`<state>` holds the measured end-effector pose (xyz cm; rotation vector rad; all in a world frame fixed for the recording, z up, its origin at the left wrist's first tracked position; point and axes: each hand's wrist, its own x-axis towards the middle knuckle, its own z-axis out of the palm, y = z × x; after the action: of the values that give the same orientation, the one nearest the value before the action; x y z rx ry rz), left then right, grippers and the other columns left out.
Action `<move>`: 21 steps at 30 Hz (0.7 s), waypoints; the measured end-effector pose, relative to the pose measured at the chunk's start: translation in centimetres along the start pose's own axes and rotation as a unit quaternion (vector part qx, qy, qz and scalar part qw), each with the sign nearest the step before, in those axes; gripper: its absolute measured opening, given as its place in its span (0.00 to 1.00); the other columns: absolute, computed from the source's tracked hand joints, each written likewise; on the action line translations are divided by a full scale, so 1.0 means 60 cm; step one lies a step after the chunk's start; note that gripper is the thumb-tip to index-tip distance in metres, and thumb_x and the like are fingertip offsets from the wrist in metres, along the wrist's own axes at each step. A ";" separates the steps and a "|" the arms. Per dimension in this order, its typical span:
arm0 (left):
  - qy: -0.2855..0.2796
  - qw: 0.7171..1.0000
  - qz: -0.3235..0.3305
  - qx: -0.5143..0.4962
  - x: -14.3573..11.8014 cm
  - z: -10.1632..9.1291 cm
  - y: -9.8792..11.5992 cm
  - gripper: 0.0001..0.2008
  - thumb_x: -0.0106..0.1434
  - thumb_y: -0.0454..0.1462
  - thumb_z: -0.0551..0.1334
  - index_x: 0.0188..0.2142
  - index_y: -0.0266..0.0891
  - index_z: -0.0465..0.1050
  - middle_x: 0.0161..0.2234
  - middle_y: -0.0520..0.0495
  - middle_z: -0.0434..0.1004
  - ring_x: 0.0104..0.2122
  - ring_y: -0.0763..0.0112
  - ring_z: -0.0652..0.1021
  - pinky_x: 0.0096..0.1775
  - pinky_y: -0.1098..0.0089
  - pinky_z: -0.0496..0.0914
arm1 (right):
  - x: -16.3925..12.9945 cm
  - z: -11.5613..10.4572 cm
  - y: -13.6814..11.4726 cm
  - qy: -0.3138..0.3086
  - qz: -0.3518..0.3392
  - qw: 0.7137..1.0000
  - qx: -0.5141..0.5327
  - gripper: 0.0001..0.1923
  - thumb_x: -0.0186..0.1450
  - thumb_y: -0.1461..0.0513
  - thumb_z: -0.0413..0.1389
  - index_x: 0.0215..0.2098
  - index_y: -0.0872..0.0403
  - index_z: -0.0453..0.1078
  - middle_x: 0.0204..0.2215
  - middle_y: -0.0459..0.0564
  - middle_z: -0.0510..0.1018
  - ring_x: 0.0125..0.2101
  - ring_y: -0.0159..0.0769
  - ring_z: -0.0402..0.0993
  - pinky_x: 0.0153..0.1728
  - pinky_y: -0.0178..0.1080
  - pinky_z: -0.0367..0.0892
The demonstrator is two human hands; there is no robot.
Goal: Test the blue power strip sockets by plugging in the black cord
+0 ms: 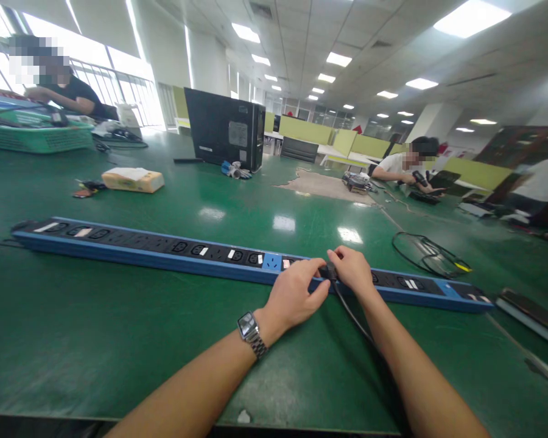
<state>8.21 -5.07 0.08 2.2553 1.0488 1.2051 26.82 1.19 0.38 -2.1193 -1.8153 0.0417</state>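
Blue-edged and very long, the power strip point(173, 250) lies flat across the green tabletop point(119, 340), and everything else can be placed from it. Near its right-hand part both hands meet over one socket: the left hand point(296, 295), with a wristwatch point(251, 331) on its wrist, has its fingers pressed together around a black plug point(330, 271), and the right hand point(354, 271) pinches the same plug from the other side. The plug sits at the socket, though the fingers hide whether it is fully seated. Its black cable point(349, 310) trails from the strip back between the forearms. Most other sockets along the strip look unoccupied. Beyond the strip stand a tissue box point(133, 179) and a computer tower point(223, 128); to its right lies a loose wire coil point(432, 254).
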 end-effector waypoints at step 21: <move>0.181 0.855 -0.118 -0.472 0.063 -0.065 0.040 0.08 0.56 0.32 0.59 0.34 0.41 0.60 0.25 0.57 0.66 0.23 0.79 0.69 0.28 0.76 0.67 | -0.004 0.004 0.003 0.011 -0.011 0.999 0.043 0.18 0.65 0.50 0.48 0.30 0.50 0.74 0.29 0.48 0.79 0.32 0.35 0.72 0.28 0.33 0.56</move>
<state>7.39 -3.81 5.82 1.1377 0.5883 1.5924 26.87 1.01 0.07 -2.0320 -1.7917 0.0899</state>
